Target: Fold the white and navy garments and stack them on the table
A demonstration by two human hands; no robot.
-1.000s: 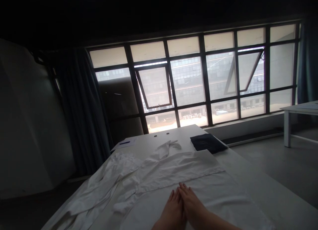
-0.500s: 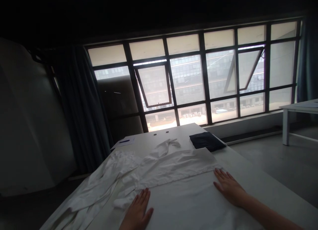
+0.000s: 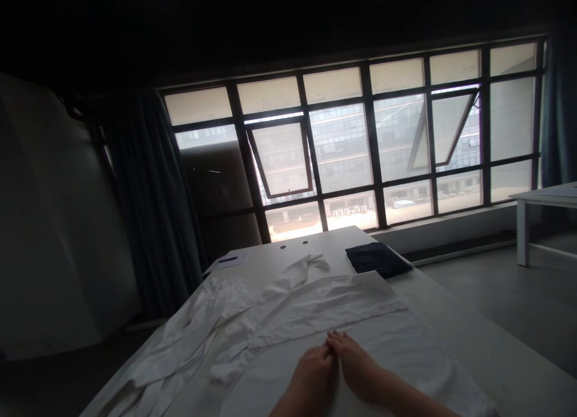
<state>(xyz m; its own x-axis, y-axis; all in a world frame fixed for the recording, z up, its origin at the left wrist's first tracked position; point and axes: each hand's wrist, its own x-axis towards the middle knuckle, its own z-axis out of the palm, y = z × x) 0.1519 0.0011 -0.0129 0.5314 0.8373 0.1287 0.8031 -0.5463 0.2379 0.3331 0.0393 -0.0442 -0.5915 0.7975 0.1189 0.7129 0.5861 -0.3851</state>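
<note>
A white garment (image 3: 315, 303) is spread over the white table, with a seam running across it and a smooth flat panel on the near side. On that panel my left hand (image 3: 311, 372) and my right hand (image 3: 356, 363) meet at the fingertips, just below the seam. The right fingers are stretched out and held together, over or against the left fingertips. My left hand lies palm down, its fingers slightly bent and partly covered. Neither hand visibly grips the cloth. A crumpled sleeve-like end (image 3: 302, 270) reaches toward the far side.
Rumpled white cloth (image 3: 184, 345) lies along the table's left side. A folded dark cloth (image 3: 376, 259) is at the far right, and a paper with a pen (image 3: 228, 259) at the far left. Another white table (image 3: 545, 194) stands to the right, windows behind.
Both hands have moved inward over the smooth panel, from its left and right sides to its middle, and now touch. The far right corner of the panel is uncovered.
</note>
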